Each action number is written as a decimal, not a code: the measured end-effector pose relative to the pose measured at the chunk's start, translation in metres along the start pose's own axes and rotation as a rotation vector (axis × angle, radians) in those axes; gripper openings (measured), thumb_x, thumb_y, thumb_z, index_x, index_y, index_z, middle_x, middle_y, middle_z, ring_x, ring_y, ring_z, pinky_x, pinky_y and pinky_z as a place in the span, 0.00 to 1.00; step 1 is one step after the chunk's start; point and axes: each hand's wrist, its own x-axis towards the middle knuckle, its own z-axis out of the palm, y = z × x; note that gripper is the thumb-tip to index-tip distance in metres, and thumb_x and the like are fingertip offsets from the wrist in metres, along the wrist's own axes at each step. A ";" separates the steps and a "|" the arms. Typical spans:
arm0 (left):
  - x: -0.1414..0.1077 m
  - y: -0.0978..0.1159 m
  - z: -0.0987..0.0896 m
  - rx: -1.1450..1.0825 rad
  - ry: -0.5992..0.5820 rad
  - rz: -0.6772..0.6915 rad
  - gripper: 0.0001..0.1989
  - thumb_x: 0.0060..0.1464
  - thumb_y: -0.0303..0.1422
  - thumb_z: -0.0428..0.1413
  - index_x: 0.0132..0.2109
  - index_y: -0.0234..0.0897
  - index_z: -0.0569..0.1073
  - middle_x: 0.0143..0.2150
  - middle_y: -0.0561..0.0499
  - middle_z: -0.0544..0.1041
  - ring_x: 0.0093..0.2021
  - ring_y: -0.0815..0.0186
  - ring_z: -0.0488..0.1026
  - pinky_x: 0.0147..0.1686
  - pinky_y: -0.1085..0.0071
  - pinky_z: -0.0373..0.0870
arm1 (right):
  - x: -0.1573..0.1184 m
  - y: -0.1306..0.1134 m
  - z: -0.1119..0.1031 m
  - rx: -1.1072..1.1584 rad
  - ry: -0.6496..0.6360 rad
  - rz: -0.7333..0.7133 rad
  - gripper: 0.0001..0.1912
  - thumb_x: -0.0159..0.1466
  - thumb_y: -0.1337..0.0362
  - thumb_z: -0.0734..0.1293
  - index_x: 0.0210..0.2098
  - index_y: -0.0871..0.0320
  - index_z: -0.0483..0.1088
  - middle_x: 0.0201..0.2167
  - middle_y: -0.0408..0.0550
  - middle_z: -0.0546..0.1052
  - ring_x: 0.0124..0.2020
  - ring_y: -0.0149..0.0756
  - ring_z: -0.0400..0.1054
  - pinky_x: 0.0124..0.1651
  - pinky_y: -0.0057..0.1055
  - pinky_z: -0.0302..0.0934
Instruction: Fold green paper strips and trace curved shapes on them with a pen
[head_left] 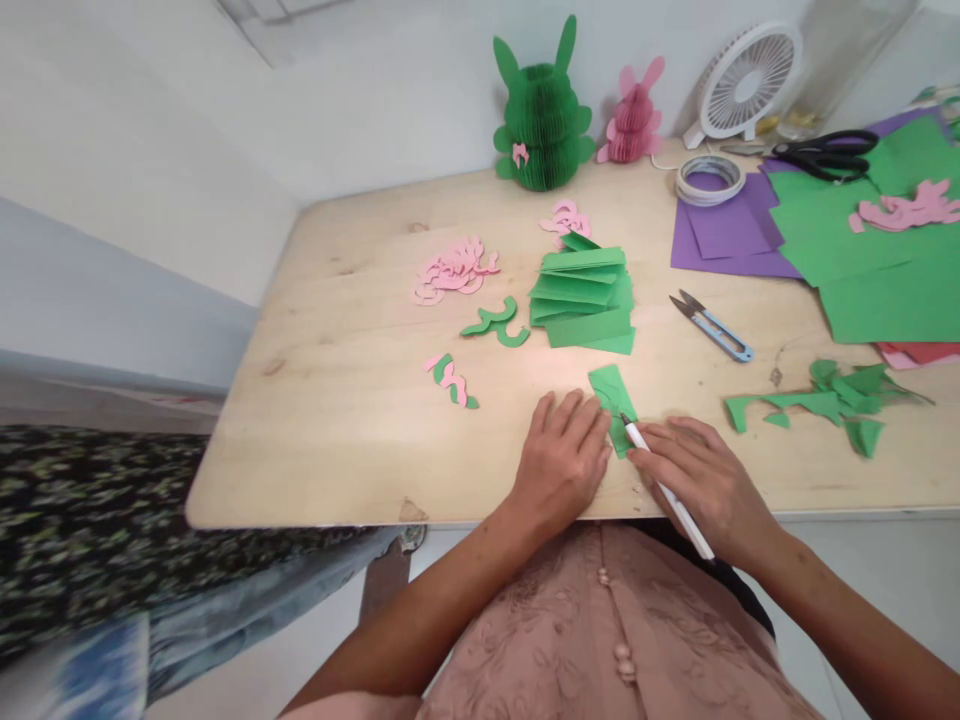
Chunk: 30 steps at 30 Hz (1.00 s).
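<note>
A white pen (670,497) is gripped in my right hand (709,485), its dark tip touching a small green paper strip (611,387). My left hand (562,455) lies flat with its fingers stretched out, the fingertips at the strip's left edge. Just beyond the strip sits a stack of folded green paper strips (585,290). To the left of that stack are curved green paper cutouts (499,322) and a small pink-and-green cutout cluster (451,382). Part of the strip is hidden by my hands.
Pink cutouts (454,270) lie farther left. At the back stand a green paper rabbit (544,125), a pink one (634,118) and a white fan (746,85). Rightward are thread snips (712,327), tape (710,181), black scissors (825,155), green sheets (885,285) and green scraps (832,400).
</note>
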 end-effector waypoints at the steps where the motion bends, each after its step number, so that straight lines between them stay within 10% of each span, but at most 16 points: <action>1: 0.000 0.000 0.000 0.002 0.000 -0.001 0.16 0.61 0.33 0.52 0.54 0.35 0.72 0.56 0.42 0.74 0.61 0.54 0.66 0.63 0.51 0.58 | 0.000 0.000 0.000 0.002 0.000 0.004 0.16 0.64 0.75 0.61 0.51 0.59 0.68 0.48 0.56 0.78 0.54 0.42 0.70 0.57 0.48 0.60; 30: 0.005 -0.006 -0.002 -0.012 -0.088 -0.003 0.22 0.61 0.36 0.49 0.60 0.32 0.66 0.63 0.42 0.68 0.65 0.52 0.60 0.64 0.48 0.55 | -0.001 0.000 -0.001 -0.005 -0.013 0.003 0.17 0.64 0.76 0.62 0.51 0.59 0.68 0.49 0.57 0.78 0.55 0.42 0.70 0.58 0.48 0.59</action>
